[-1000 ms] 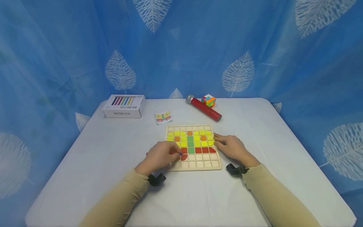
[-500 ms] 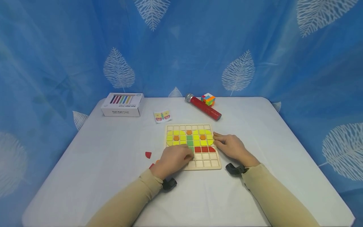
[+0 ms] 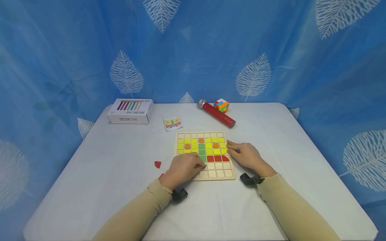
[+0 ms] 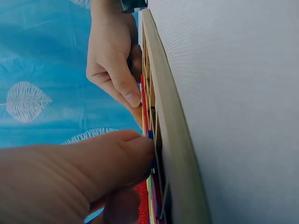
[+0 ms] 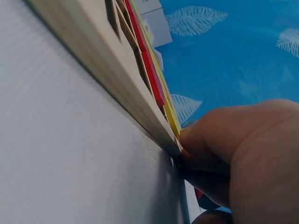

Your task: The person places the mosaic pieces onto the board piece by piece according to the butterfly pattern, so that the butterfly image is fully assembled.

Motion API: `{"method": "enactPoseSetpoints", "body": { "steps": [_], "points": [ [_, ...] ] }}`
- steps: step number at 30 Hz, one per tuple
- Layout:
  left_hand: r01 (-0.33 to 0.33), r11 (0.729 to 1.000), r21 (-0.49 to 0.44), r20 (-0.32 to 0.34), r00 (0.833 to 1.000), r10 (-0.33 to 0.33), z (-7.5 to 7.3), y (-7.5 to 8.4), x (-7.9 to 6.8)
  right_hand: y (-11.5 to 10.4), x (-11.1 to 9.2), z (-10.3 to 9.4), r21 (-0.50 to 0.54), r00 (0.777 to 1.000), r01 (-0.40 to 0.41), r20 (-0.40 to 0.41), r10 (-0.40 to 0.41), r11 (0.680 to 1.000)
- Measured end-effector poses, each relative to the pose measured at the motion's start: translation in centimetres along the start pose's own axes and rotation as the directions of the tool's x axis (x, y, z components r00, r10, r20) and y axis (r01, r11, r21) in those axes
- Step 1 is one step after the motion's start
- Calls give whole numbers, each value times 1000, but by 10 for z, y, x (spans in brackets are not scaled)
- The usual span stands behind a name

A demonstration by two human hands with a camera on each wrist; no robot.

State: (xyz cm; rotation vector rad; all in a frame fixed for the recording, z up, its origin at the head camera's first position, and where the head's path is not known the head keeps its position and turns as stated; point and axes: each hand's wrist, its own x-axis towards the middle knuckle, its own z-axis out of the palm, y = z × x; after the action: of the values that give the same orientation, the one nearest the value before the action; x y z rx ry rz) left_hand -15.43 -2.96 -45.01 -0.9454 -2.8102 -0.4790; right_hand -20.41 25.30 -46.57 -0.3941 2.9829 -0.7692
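A wooden grid board (image 3: 212,174) lies flat on the table, its cells partly filled with yellow, orange, green and red pieces. Over its lower middle, my left hand (image 3: 184,167) pinches a small blue piece (image 4: 150,135) between thumb and finger, right at the cell below the green column. That hand hides the board's lower left part. At the right edge my right hand (image 3: 245,155) grips the board's side, thumb and fingers around the rim in the right wrist view.
Left of the board lie a loose red quarter-round piece (image 3: 157,164) and other pieces partly behind my left wrist. Beyond the board are a small pattern card (image 3: 173,124), a white box (image 3: 130,112), a red microphone (image 3: 218,115) and a puzzle cube (image 3: 221,105).
My left hand has moved right across the board with the blue piece, from the red row to below the green column, then stayed. The right hand keeps its place.
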Motion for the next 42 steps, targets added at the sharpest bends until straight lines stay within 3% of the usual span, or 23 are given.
{"method": "enactPoseSetpoints", "body": {
  "steps": [7, 14, 19, 22, 24, 29, 31, 35, 42],
  "points": [
    [71, 997, 1, 5, 997, -71, 4, -4, 3, -3, 1, 2, -7, 1000, 8, 1, -8, 1000],
    [83, 997, 4, 7, 997, -83, 3, -5, 3, -4, 1, 2, -25, 1000, 24, 9, -24, 999],
    [171, 984, -47, -20, 985, -172, -11, -14, 2, -2, 0, -1, 3, 1000, 12, 9, -12, 1000],
    [289, 954, -76, -70, 953, -294, -29, -29, -6, 0, -2, -3, 16, 1000, 12, 4, -12, 1000],
    [388, 916, -99, -78, 915, -396, -40, -44, -17, -1, -2, -3, 20, 1000, 17, 3, -17, 1000],
    [591, 799, -112, 34, 806, -591, -58, -78, -48, -2, -2, -2, 27, 1000, 12, 16, -12, 1000],
    [623, 775, -105, 82, 782, -618, -61, -87, -57, -2, -2, -2, 27, 1000, 0, 19, 0, 1000],
    [639, 761, -110, 152, 767, -623, -61, -95, -65, -2, -1, -3, 22, 1000, -15, 18, 15, 1000],
    [634, 760, -138, 223, 768, -600, -55, -99, -64, -2, -1, -3, 23, 1000, -15, 23, 14, 1000]
  ]
}}
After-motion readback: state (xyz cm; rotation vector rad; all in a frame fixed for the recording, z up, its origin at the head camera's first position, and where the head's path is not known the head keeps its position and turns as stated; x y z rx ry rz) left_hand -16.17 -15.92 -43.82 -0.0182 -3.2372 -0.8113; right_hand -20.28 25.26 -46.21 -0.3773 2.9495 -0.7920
